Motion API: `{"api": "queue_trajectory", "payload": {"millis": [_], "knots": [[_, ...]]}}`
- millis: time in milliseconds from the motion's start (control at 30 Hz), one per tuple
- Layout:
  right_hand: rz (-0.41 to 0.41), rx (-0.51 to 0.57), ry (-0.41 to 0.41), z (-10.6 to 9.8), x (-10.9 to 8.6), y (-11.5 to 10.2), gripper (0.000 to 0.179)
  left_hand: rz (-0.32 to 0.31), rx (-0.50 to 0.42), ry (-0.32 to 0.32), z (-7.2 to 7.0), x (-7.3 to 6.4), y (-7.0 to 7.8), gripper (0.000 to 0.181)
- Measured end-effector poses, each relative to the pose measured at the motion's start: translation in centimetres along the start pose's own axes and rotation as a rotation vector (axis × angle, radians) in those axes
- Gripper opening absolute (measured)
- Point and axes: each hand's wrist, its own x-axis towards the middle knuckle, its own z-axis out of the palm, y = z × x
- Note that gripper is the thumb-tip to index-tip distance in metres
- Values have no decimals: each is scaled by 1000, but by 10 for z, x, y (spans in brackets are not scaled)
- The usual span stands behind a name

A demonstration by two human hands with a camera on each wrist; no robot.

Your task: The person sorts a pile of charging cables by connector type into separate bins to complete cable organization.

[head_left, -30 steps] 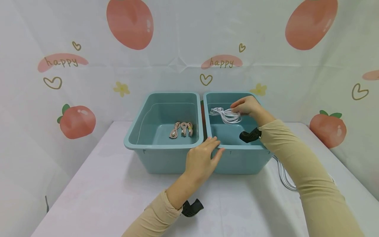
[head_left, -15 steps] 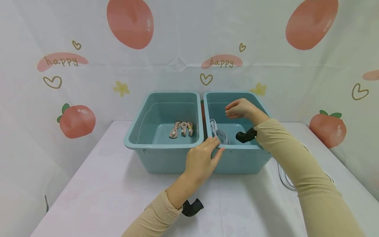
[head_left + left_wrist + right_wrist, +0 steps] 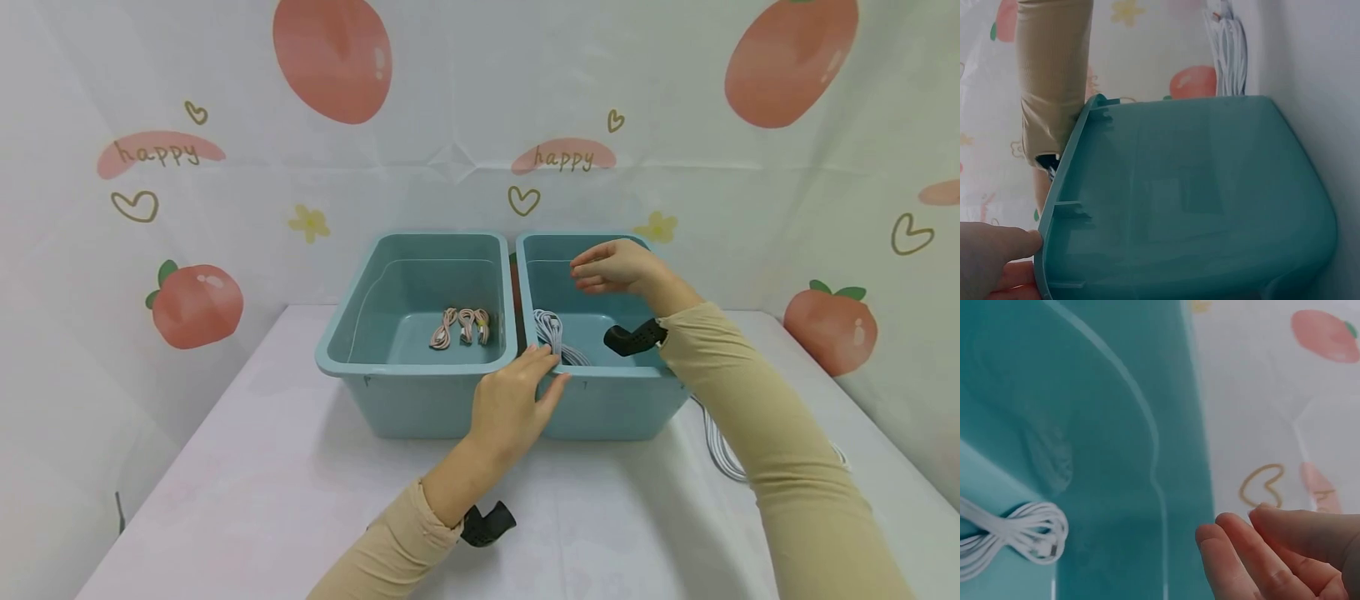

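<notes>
My left hand (image 3: 510,404) holds the front rim of the right blue-green plastic bin (image 3: 611,408), near its left corner. In the left wrist view the thumb (image 3: 1022,242) lies at the rim with the fingers below it. Over the same bin hovers my right hand (image 3: 618,268), holding nothing, its fingers loosely extended. A bundled white cable (image 3: 551,329) lies in the bin's front left part, partly hidden behind the left hand and rim. The right wrist view shows its looped end (image 3: 1035,531), apart from the right fingers (image 3: 1229,562).
The left bin (image 3: 416,368) stands close beside, with three small pinkish cable bundles (image 3: 466,325) inside. More coiled white cable (image 3: 722,446) lies on the table right of the bins, partly behind the right sleeve. A patterned cloth (image 3: 450,100) hangs behind.
My right hand has let go of the white cable, which dropped into the right bin's front left part. That hand stays above the bin. The left hand has kept its place.
</notes>
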Motion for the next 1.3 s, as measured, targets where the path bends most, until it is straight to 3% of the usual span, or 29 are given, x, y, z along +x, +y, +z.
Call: {"api": "queue_trajectory", "payload": {"millis": [267,567,767,1033,1300], "knots": [[-96,11,-45,-10,-16,-9,47,2,-1,4,0,0,-1,24],[-127,-69,-20,-18,-39,-9,44,5,7,14,1,0,-1,23],[-167,-41,-11,-24,-58,-2,46,2,6,13,1,0,0,24],[-192,19,18,-38,-79,13,17,4,2,24,1,0,0,24],[-206,20,64,-52,-101,37,14,1,-3,22,1,0,0,23]]}}
